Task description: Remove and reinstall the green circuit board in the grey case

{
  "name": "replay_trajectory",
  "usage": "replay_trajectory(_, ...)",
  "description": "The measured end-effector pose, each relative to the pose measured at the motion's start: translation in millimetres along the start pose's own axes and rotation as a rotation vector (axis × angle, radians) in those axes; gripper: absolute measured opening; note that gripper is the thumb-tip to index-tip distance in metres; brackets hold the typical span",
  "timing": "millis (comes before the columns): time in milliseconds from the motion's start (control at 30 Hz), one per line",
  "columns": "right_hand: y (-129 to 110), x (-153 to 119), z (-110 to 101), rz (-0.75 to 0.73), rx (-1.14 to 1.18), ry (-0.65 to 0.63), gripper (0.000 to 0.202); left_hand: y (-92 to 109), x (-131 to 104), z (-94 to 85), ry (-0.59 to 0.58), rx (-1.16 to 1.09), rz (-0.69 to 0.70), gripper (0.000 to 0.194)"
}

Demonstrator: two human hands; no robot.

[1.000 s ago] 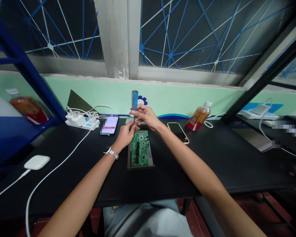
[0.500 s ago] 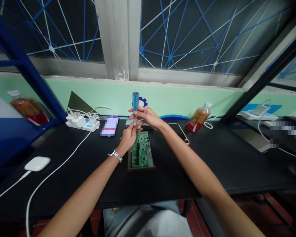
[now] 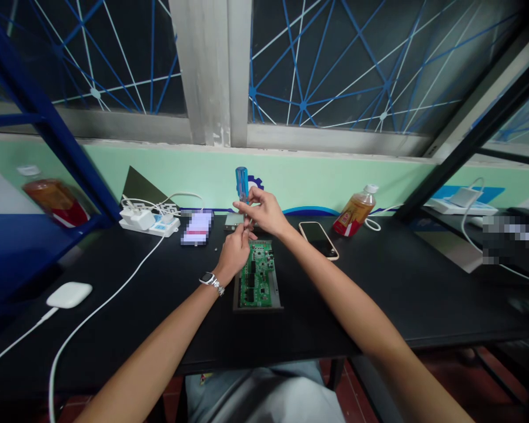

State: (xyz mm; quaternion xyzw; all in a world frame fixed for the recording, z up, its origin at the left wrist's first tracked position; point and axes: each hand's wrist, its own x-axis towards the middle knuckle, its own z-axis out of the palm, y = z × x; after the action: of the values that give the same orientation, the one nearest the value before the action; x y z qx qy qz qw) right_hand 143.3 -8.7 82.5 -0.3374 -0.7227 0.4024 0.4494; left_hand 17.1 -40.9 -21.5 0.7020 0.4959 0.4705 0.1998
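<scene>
A screwdriver with a blue handle (image 3: 242, 181) stands nearly upright above the far end of a green circuit board (image 3: 259, 276), which lies in a flat metal casing on the black table. My right hand (image 3: 265, 211) has its fingers round the screwdriver just below the handle. Lower down, my left hand (image 3: 235, 249) is closed at the screwdriver's shaft, with its fingertips pinched over the board's far left corner. The screwdriver's tip is hidden by my fingers.
Behind my hands lies a small metal piece (image 3: 233, 221). A lit phone (image 3: 197, 228) and a white power strip (image 3: 150, 220) are left; a dark phone (image 3: 318, 239) and a bottle (image 3: 356, 211) are right. A white case (image 3: 69, 295) with a cable lies far left.
My left hand has shifted slightly right and down. My right hand's fingers have closed in more around the screwdriver below its handle. The board appears slightly lower and further right.
</scene>
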Motion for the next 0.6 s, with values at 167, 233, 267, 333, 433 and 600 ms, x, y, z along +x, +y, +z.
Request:
replay_trajectory(167, 0, -2, 5, -0.01, -0.067, 0.106, 0.034, 15, -3, -7.4, -0.028, 0.154, -0.039, 0.03)
replay_trajectory(233, 1, -3, 7, -0.027, -0.05, 0.136, 0.034, 21, -4, -9.8, -0.037, 0.214, -0.059, 0.028)
replay_trajectory(267, 2, -3, 8, -0.036, -0.039, 0.148, 0.035, 23, -4, -10.7, -0.043, 0.238, -0.066, 0.028)
replay_trajectory(333, 3, -5, 9, -0.049, -0.021, 0.169, 0.037, 25, -4, -11.5, -0.048, 0.272, -0.076, 0.027)
replay_trajectory(433, 5, -6, 10, -0.05, 0.014, 0.185, 0.04, 23, -4, -11.5, -0.054, 0.267, -0.067, 0.027)
replay_trajectory(600, 9, -8, 6, -0.091, 0.037, 0.192, 0.041, 20, 0, -19.8, -0.099, 0.191, 0.029, 0.025)
